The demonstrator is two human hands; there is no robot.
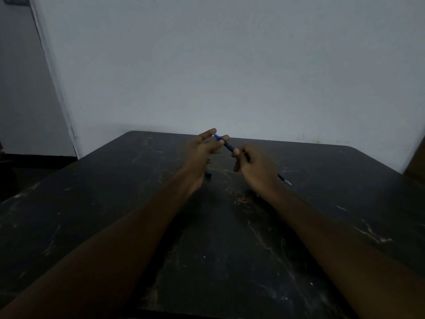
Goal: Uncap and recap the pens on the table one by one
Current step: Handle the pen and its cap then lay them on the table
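Above the dark table [115,215] both of my hands hold one pen [228,146]. My left hand [204,150] pinches its blue cap [217,136] between thumb and fingers. My right hand [255,166] grips the dark barrel. Cap and barrel lie in one line; I cannot tell whether the cap is seated or slightly off. A second pen [285,180] lies on the table just right of my right hand. The end of another dark pen [208,174] shows on the table under my left hand, mostly hidden.
The table's far edge meets a pale wall [230,65]. A white door frame [57,88] runs down at the left. A brown object [416,162] stands at the table's far right corner. The room is dim.
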